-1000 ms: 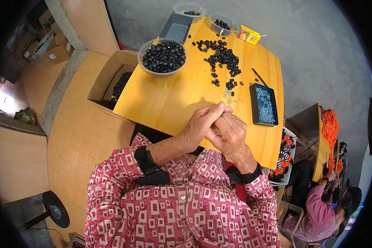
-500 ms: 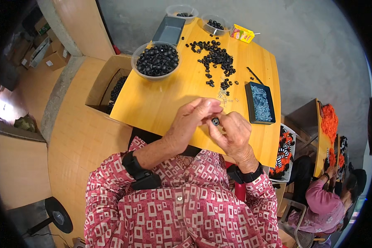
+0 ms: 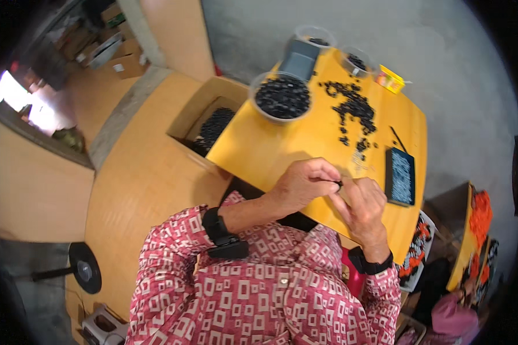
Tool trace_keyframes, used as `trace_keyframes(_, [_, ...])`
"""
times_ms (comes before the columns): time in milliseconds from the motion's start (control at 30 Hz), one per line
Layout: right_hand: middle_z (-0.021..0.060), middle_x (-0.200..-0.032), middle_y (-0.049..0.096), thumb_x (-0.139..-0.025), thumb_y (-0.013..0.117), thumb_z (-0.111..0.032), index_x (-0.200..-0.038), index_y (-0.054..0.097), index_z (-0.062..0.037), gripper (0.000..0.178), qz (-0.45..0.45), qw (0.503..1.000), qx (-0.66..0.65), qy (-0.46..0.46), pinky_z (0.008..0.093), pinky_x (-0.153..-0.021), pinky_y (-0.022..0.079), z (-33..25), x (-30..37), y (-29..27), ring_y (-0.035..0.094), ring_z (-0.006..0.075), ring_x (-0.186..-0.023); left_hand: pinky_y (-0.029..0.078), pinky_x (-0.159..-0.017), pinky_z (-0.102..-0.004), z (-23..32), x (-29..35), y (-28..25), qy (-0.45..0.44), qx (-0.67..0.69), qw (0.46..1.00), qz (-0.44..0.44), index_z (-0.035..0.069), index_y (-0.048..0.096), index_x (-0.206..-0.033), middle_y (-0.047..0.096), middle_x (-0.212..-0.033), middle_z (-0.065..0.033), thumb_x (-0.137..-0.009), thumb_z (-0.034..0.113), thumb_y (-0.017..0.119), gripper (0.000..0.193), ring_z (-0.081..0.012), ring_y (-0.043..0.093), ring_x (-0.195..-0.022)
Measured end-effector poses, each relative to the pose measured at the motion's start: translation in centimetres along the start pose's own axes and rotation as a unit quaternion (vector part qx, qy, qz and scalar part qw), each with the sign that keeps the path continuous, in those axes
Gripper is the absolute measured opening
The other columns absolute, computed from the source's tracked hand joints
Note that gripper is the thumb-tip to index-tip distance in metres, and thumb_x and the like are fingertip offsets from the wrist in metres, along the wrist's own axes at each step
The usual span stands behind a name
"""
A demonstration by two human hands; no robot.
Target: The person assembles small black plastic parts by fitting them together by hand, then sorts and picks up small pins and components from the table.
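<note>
Grey wall [image 3: 443,92] behind yellow table [image 3: 259,141]. Clear bowl [image 3: 281,120] of black pieces [image 3: 282,96] far left; dark tray [image 3: 389,181] of pale bits [image 3: 403,175] right. Left hand [image 3: 305,185] pinches small black piece [image 3: 338,184] over table; right hand [image 3: 364,204] close beside, cannot tell if gripping. Step looks like two-handed piece work; next move calls for steady pinch.

Small black piece [image 3: 339,184] mostly hidden
</note>
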State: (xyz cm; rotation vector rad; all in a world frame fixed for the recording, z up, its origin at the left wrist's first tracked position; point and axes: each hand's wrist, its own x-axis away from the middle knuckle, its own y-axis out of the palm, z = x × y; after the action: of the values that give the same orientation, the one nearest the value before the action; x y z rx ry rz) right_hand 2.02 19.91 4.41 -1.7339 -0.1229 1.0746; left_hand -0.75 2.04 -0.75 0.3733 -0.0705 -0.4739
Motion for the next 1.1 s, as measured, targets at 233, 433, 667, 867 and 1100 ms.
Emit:
trace_keyframes(233, [0.0119,-0.078,0.06,-0.072,0.075,-0.001,-0.101,0.065,0.0024,0.03,-0.017,1.0,0.021,-0.007,0.036,-0.06,0.046,0.3,0.4,-0.5,0.059,0.0262,-0.068,0.049,-0.081,-0.0228,6.4,1.1,-6.0,0.135,-0.096,0.971,0.174,0.001,0.065,-0.108,0.068,-0.097,-0.0025,-0.088,0.006,0.064,0.021,-0.0093,0.062,-0.089])
trace_keyframes(433, [0.0118,-0.078,0.06,-0.073,0.073,0.002,-0.097,0.065,0.0014,0.025,-0.012,0.999,0.033,0.002,0.036,-0.06,0.046,0.6,0.2,-1.3,0.059,0.0269,-0.067,0.05,-0.082,-0.0236,5.5,-0.1,-19.5,0.14,-0.097,0.922,0.348,0.002,0.063,-0.117,0.067,-0.104,-0.004,-0.089,0.011,0.065,0.03,-0.0092,0.062,-0.094])
trace_keyframes(667, [0.0141,-0.073,0.057,-0.075,0.069,0.002,-0.09,0.064,-0.0004,0.016,-0.012,0.995,0.066,0.067,0.0364,-0.058,0.046,4.9,-0.1,-3.0,0.058,0.0308,-0.065,0.047,-0.083,-0.0202,4.3,2.4,-18.9,0.003,-0.075,0.942,0.328,0.009,0.063,-0.114,0.068,-0.108,-0.0028,-0.091,0.022,0.064,0.026,-0.0113,0.063,-0.102])
trace_keyframes(867, [0.0159,-0.076,0.06,-0.08,0.065,-0.004,-0.085,0.064,0.0005,0.007,-0.013,0.981,0.002,0.194,0.0382,-0.061,0.047,9.9,-3.2,-2.5,0.06,0.0327,-0.068,0.049,-0.088,-0.0269,8.2,2.4,-10.8,0.062,-0.021,0.98,0.186,0.003,0.063,-0.111,0.068,-0.103,-0.0073,-0.093,0.016,0.059,0.022,-0.0134,0.064,-0.098])
trace_keyframes(1100, [0.0138,-0.083,0.062,-0.082,0.064,-0.01,-0.089,0.065,-0.0016,0.011,-0.089,0.981,-0.003,0.172,0.0406,-0.069,0.051,11.0,-6.3,2.4,0.062,0.0345,-0.077,0.049,-0.088,-0.0286,5.1,0.6,-3.1,-0.065,-0.015,0.997,-0.039,-0.001,0.065,-0.106,0.068,-0.098,-0.0075,-0.092,0.013,0.059,0.02,-0.0144,0.064,-0.094])
